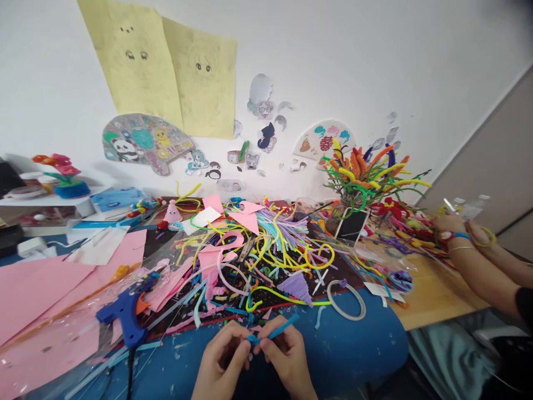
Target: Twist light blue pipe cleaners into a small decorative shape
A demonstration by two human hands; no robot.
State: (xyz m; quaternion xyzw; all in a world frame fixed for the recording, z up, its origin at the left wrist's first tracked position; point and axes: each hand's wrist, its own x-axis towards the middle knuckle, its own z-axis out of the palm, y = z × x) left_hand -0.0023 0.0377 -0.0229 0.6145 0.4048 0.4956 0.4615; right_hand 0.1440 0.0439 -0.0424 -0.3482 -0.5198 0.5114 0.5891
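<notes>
My left hand (227, 355) and my right hand (285, 355) meet at the front edge of the table, thumbs and fingers pinched. Between them is a blue pipe cleaner (283, 326), bent or twisted where the fingertips come together. Its straight end sticks out up and to the right past my right hand. Just beyond my hands lies a yellow-green pipe cleaner (287, 298) on the dark mat. To the left rests a blue glue gun (125, 319), its cord running down toward me.
A heap of loose pipe cleaners (275, 228) spreads across the middle. Pink paper sheets (50, 300) cover the left side. A clear ring (347, 300) lies at the right. Behind stands a pipe-cleaner bouquet (366, 172). Another person's arms (470, 250) reach in at the far right.
</notes>
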